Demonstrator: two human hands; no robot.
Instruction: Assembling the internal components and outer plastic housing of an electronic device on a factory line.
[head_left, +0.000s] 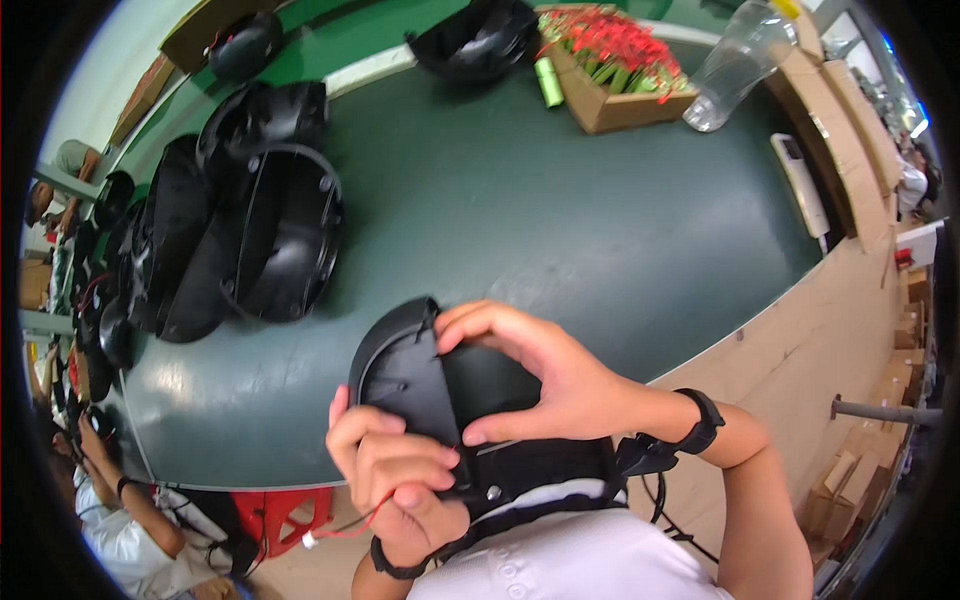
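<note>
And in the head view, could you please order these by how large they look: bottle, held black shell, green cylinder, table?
1. Table
2. Black shell and bottle: not ranked; the shell seems nearer the camera and is partly covered
3. Green cylinder

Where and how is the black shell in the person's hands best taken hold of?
Probably by its curved rim, from the upper left: there the black shell bulges outward and is uncovered. The left hand wraps its lower part, and the right hand has its fingertips at the straight edge, leaving less room there.
</note>
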